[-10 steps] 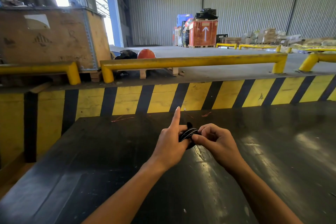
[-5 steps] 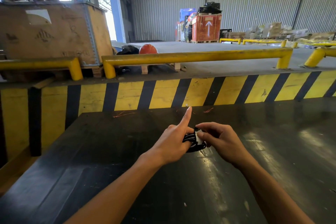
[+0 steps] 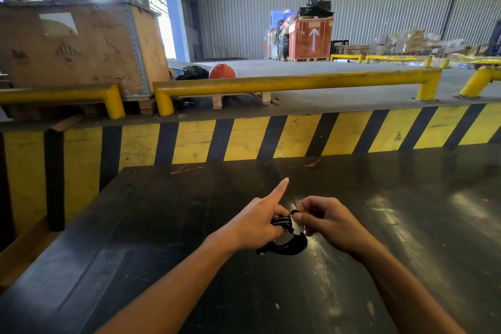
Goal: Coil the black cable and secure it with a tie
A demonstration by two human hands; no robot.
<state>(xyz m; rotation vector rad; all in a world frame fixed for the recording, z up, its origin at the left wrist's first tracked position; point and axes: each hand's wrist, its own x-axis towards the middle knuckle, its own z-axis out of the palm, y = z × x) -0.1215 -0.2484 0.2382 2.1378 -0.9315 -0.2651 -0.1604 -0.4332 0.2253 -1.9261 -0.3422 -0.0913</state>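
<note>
Cable [image 3: 284, 245] bundle between both hands, left hand [image 3: 254, 225] grip and right hand [image 3: 322, 221] grip closed around it.

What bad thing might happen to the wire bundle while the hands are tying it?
The black cable is only pinched between the left hand and the right hand. If the left hand loosens, the loops could spring apart before they are secured. The right hand's fingertips hold just a small white piece, possibly the tie, so it might slip out. The bundle seems to be held above the dark table, so it could drop.
</note>
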